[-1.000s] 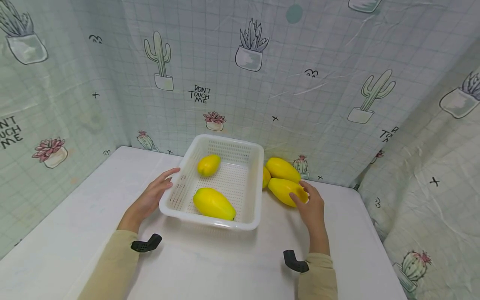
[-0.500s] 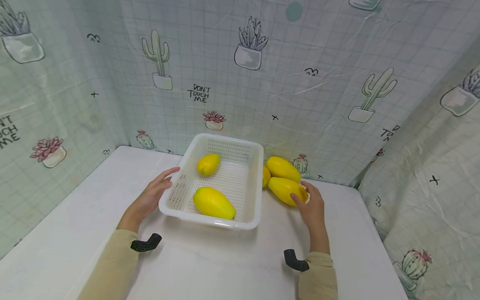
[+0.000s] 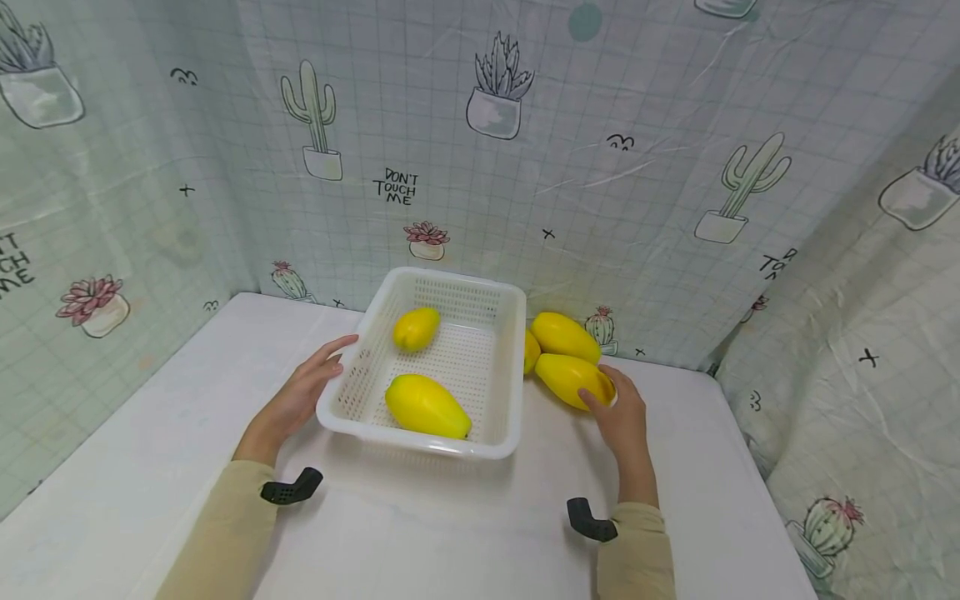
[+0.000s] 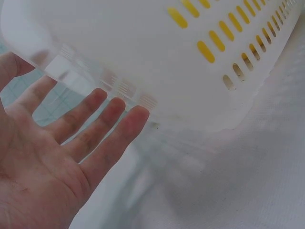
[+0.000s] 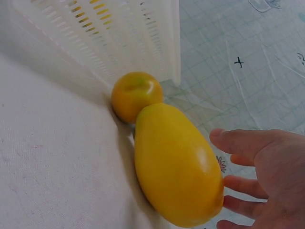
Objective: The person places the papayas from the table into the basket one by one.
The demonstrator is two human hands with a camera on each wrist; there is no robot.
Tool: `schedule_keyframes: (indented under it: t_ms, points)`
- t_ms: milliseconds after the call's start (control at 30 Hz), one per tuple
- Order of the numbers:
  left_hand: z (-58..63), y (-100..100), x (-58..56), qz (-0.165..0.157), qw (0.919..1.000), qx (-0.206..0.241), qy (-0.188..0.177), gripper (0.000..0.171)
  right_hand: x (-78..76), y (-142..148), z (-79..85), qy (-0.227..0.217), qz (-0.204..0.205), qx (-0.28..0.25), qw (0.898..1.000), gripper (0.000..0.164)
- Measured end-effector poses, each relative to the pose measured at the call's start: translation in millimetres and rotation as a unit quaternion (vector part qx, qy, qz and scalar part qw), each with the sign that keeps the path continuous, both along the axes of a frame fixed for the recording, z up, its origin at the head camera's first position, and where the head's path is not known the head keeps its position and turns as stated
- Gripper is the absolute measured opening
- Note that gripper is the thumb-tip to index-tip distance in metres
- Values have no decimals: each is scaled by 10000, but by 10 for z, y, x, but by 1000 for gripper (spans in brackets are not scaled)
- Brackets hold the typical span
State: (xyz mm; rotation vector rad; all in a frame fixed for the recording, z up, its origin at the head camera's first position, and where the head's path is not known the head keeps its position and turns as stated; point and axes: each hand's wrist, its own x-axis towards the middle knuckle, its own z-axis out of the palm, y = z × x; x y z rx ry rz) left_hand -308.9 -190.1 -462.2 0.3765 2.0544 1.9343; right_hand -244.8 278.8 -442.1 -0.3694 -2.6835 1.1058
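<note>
A white plastic basket (image 3: pixel 495 450) with slotted walls stands on the table and holds two yellow papayas, one small at the back (image 3: pixel 416 329) and one larger in front (image 3: pixel 427 406). My left hand (image 3: pixel 296 400) is at the basket's left side. Its fingertips (image 4: pixel 136 117) touch the underside of the rim, fairly straight. To the right of the basket my right hand (image 3: pixel 622 417) is spread around the near end of a papaya (image 5: pixel 176 167). Some fingers reach its end, while the thumb stands apart from it in the right wrist view.
Behind that papaya lies another one (image 3: pixel 566 336). A further yellow fruit (image 5: pixel 136 98) sits against the basket's right wall, partly hidden in the head view. The white table (image 3: pixel 420 533) meets a cactus-print curtain (image 3: pixel 600 208) at the back and sides.
</note>
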Motion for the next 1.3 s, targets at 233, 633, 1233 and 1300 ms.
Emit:
schedule_keyframes:
  t_ms: [233, 633, 1233, 1300]
  points:
    - [0, 2, 5, -27, 10000, -52, 56, 48, -15, -6, -10, -88, -9, 28, 10000, 58]
    - [12, 8, 18, -26, 10000, -4, 30, 48, -18, -24, -13, 99, -194, 8, 9998, 55]
    - [13, 0, 13, -63, 10000, 6, -39, 48, -21, -8, -73, -88, -96, -172, 9998, 60]
    - [15, 2, 12, -69, 10000, 13, -44, 48, -29, 4, -87, -202, -41, -177, 9996, 62]
